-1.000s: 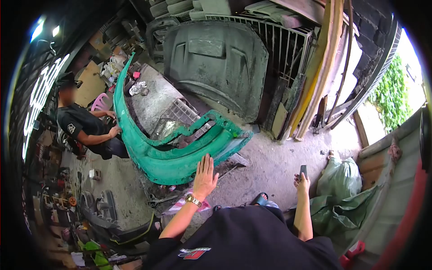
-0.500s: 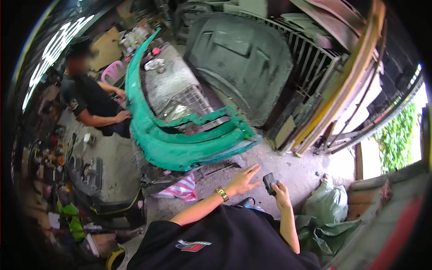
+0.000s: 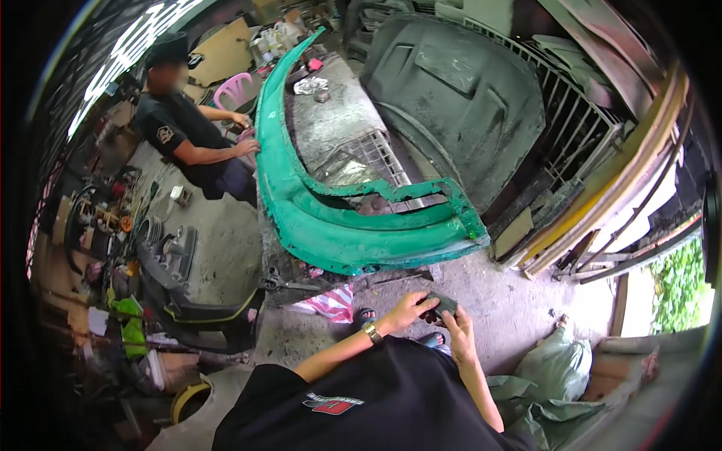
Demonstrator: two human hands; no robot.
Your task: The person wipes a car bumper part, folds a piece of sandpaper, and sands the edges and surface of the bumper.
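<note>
My right hand (image 3: 459, 332) holds a small dark, block-like pad (image 3: 442, 304) in front of my body; its exact kind is unclear. My left hand (image 3: 407, 311) has its thumb and fingers closed on the pad's left side. Beyond my hands lies a large green car bumper (image 3: 361, 239), curved and propped on a bench, apart from both hands. A co-worker (image 3: 180, 135) stands at its far left side with one hand on its edge.
A pair of scissors (image 3: 287, 283) and a red-and-white striped cloth (image 3: 336, 304) lie by the bumper's near edge. A dark car hood (image 3: 459, 98) leans at the back. A black bumper (image 3: 199, 319) is on the left, and a plastic sack (image 3: 560, 368) at right.
My left hand has gone from open, with fingers stretched, to gripping the pad alongside my right hand. The whole view has shifted, with the scene now further right. The co-worker's far hand has moved slightly.
</note>
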